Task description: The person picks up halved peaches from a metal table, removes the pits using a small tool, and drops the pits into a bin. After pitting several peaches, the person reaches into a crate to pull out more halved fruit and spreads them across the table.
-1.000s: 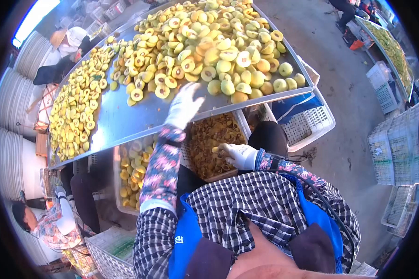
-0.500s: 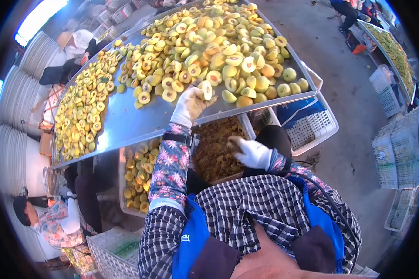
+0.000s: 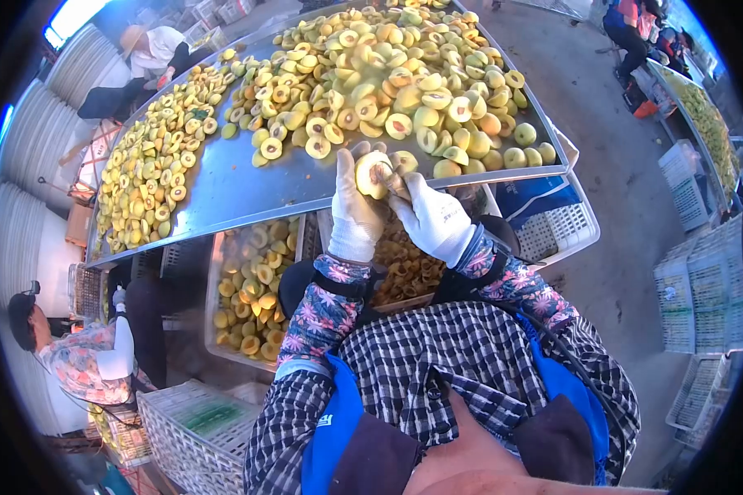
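My left hand (image 3: pixel 358 206), in a white glove with soiled fingers, holds a halved fruit (image 3: pixel 373 174) with its cut face and brown centre showing. From the right, my right hand (image 3: pixel 428 214), gloved too, has its fingers closed at the edge of that half; whether a small tool is in them is hard to make out. Both hands are over the near edge of a metal table (image 3: pixel 248 186). Halved and whole yellow-green fruits (image 3: pixel 338 91) are heaped on it just beyond my hands.
Below the table edge are a crate of fruit halves (image 3: pixel 252 289) and a box of brown pieces (image 3: pixel 409 268). A white basket (image 3: pixel 553 231) stands right. Co-workers sit at left (image 3: pixel 91 355) and upper left (image 3: pixel 150 54). Stacked crates (image 3: pixel 702 289) stand far right.
My right hand has risen from over the box to meet my left hand, which now holds the fruit half nearer to me. The view has shifted slightly.
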`<state>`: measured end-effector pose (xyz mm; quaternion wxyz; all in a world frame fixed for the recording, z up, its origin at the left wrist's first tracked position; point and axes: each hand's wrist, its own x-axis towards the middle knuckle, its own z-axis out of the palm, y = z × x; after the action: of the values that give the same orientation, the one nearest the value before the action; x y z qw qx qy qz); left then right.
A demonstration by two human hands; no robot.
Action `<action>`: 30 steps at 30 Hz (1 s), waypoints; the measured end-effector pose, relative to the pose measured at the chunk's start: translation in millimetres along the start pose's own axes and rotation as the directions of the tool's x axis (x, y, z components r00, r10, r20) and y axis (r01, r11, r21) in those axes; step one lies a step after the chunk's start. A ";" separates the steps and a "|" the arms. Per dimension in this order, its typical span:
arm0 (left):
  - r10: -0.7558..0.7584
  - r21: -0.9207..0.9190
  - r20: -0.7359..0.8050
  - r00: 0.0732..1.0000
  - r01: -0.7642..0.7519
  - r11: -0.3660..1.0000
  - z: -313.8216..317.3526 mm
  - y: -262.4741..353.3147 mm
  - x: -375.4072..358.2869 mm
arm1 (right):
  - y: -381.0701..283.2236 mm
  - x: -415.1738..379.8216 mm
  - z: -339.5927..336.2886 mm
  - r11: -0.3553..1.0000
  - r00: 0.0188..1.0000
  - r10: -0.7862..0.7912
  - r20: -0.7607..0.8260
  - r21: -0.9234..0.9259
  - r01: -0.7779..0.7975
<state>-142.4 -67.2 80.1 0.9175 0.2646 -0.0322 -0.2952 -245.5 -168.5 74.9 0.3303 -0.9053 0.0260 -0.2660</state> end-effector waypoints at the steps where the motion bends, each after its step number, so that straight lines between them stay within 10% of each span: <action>1: 0.008 0.000 -0.014 1.000 -0.008 1.000 2.9 -2.6 -2.3 | -0.1 -1.3 2.2 1.000 1.000 0.018 0.009 -0.022 -0.018; 11: -0.040 0.184 0.037 0.999 0.033 0.982 -20.8 -9.7 9.9 | -0.2 -8.4 -9.4 0.993 0.973 0.064 0.222 0.083 -0.084; 12: 0.306 0.589 0.498 0.812 -0.575 0.568 -30.1 -15.4 -7.9 | -1.1 -6.4 -17.7 0.987 0.938 0.141 0.316 0.030 -0.158; 13: 0.198 0.536 0.403 0.894 -0.405 0.740 3.0 -8.0 -21.6 | 7.5 -8.3 -16.3 0.997 0.952 0.030 0.306 0.064 -0.052; 14: 0.149 0.697 0.390 0.909 -0.397 0.597 11.4 -1.5 -22.1 | 20.1 -12.3 -7.3 0.995 0.953 -0.077 0.291 0.090 0.053; 18: 0.319 0.519 0.139 0.937 -0.343 0.783 -12.8 -21.0 -15.3 | 12.6 -14.7 -2.3 0.917 0.903 0.131 0.409 0.296 -0.267; 24: 0.237 0.638 0.299 0.924 -0.379 0.670 -0.1 -13.6 -20.7 | 16.3 -16.2 -8.4 0.945 0.908 0.150 0.392 0.212 -0.248; 26: 0.210 0.475 0.080 0.975 -0.222 0.852 -1.2 -22.6 -17.6 | 8.1 -15.5 -11.7 0.588 0.741 0.229 0.631 0.517 -0.622; 29: 0.250 0.488 0.099 0.963 -0.266 0.831 -1.2 -25.8 -17.6 | 6.8 -15.9 -14.8 0.601 0.758 0.208 0.619 0.530 -0.598; 30: 0.220 0.525 0.094 0.971 -0.236 0.818 0.2 -24.3 -18.9 | 10.9 -15.7 -14.3 0.804 0.806 0.195 0.559 0.380 -0.458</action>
<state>-170.7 -73.5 69.8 0.8360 0.4986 -0.1576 -0.1666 -264.7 -181.9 70.1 0.5891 -0.8064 0.0325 0.0399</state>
